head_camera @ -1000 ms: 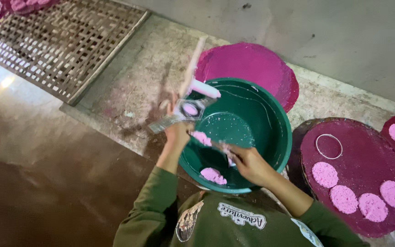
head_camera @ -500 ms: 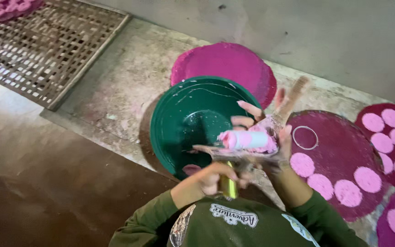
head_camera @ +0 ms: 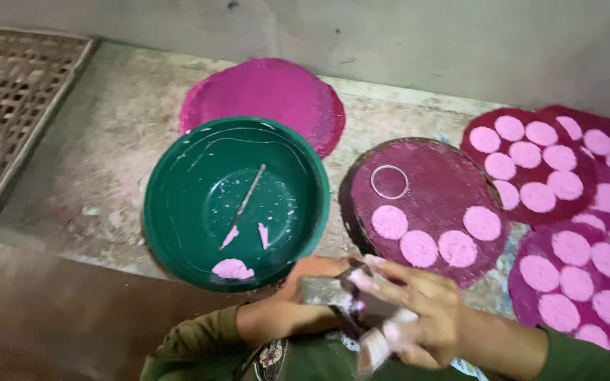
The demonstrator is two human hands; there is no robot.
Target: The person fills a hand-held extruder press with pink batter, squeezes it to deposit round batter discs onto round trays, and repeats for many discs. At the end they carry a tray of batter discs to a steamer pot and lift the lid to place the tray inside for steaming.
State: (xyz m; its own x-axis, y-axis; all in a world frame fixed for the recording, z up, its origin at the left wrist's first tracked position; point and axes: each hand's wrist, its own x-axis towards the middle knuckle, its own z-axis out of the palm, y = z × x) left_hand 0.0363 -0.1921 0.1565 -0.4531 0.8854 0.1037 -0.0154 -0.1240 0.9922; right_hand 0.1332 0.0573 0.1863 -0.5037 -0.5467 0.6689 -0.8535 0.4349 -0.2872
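My left hand [head_camera: 296,302] and my right hand [head_camera: 418,310] meet close to my chest, just in front of the green bowl [head_camera: 158,212]. Together they grip a flat grey tool [head_camera: 327,289] smeared with pink paste; its exact shape is blurred. My right fingers are coated in pink. Inside the bowl lies a thin stick [head_camera: 246,203] with a pink tip, beside a lump of pink paste [head_camera: 233,269] and some smears. Right of the bowl, a dark magenta round mat [head_camera: 435,176] carries several pale pink discs and a thin ring [head_camera: 390,181].
A bare magenta round mat [head_camera: 270,88] lies behind the bowl. More round mats [head_camera: 580,212] covered with several pink discs overlap at the right. A woven lattice tray [head_camera: 8,106] rests at the far left. A grey wall [head_camera: 390,35] runs along the back.
My hands have pulled back from over the bowl toward my body. The stick has left my hand and lies in the bowl. The view has swung right, showing more disc-covered mats.
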